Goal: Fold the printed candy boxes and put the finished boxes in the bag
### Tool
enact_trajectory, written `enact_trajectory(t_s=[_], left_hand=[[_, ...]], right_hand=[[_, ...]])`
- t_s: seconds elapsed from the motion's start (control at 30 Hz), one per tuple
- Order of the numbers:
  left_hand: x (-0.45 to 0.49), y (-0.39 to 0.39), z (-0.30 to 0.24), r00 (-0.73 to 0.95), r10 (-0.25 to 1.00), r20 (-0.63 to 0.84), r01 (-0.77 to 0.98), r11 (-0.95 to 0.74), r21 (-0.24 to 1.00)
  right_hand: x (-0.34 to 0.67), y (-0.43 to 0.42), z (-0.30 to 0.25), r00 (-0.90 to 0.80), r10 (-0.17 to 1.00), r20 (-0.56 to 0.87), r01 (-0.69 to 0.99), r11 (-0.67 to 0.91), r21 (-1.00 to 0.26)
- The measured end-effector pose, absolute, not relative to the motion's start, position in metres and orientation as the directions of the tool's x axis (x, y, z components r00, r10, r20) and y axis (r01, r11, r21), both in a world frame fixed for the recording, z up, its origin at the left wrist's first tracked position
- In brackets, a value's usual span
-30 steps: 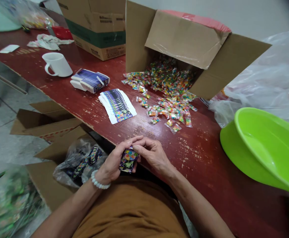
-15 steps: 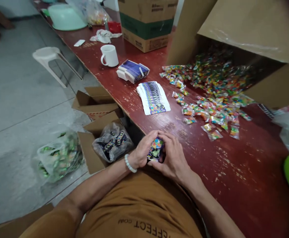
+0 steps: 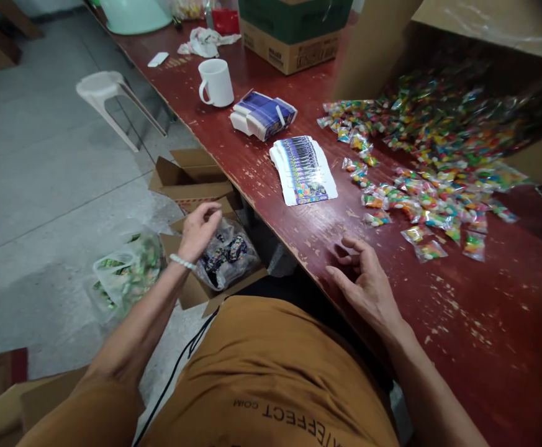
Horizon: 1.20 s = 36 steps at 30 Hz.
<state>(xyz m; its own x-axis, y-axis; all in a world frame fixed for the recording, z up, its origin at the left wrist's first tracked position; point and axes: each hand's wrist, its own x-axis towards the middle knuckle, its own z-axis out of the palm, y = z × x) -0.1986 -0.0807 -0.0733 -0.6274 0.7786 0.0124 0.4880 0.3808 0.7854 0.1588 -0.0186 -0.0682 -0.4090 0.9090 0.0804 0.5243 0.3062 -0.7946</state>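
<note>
My left hand hovers above an open cardboard box on the floor, beside the table edge. Its fingers are loosely bent, and I see nothing held in it. Inside that box, a clear plastic bag contains dark, colourfully printed packets. Over the table's near edge, my right hand is open, thumb and fingers apart, palm turned inward. Ahead of it lies a fanned stack of flat printed cartons. Small clear sachets of colourful candy spread to the right, spilling from a large tipped cardboard box.
On the red table stand a white mug, a bundle of blue cartons and a green-banded carton. A white stool and a bag of green packets are on the floor at left.
My hands have separated. The small printed packet they held together is gone from them. My left hand moved left over the floor box; my right hand opened and shifted right.
</note>
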Motion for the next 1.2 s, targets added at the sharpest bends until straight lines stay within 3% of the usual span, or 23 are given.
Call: enact_trajectory(t_s=[0.1,0.17,0.23,0.33,0.57,0.77,0.9,1.0,1.1,1.2], left_hand=[[-0.154,-0.029,-0.055,-0.392,0.875,0.284,0.688,0.074,0.722],[-0.123,0.003,-0.045,-0.172,0.919,0.355,0.839,-0.053,0.542],[-0.1,0.026,-0.04,-0.042,0.951,0.305,0.932,-0.072,0.354],[-0.086,0.045,-0.038,-0.002,0.984,0.178,0.985,-0.03,0.173],[-0.096,0.063,-0.034,-0.046,0.999,0.021,0.984,0.041,0.171],[-0.097,0.075,-0.026,-0.066,0.997,0.025,0.984,0.061,0.168],[-0.092,0.066,-0.016,-0.106,0.985,0.136,0.962,0.067,0.266],[-0.081,0.04,-0.013,-0.104,0.987,0.121,0.818,0.016,0.575],[-0.065,0.001,-0.012,-0.016,0.999,-0.05,0.398,0.052,0.916],[-0.053,-0.032,-0.01,0.313,0.905,-0.287,-0.006,0.304,0.953]], right_hand=[[0.156,-0.016,-0.069,-0.388,0.916,0.096,0.556,0.316,-0.768],[0.155,-0.016,-0.068,-0.4,0.906,0.14,0.54,0.356,-0.763],[0.154,-0.017,-0.068,-0.414,0.891,0.186,0.522,0.399,-0.754],[0.151,-0.017,-0.071,-0.406,0.878,0.254,0.518,0.45,-0.727],[0.147,-0.016,-0.077,-0.387,0.871,0.303,0.523,0.478,-0.706],[0.146,-0.016,-0.075,-0.381,0.877,0.292,0.51,0.463,-0.725],[0.144,-0.014,-0.073,-0.318,0.923,0.217,0.453,0.349,-0.82],[0.142,-0.008,-0.068,-0.158,0.985,0.075,0.268,0.116,-0.956],[0.14,-0.006,-0.056,-0.121,0.992,-0.019,0.0,-0.019,-1.0],[0.138,-0.013,-0.04,-0.242,0.97,-0.03,-0.098,-0.056,-0.994]])
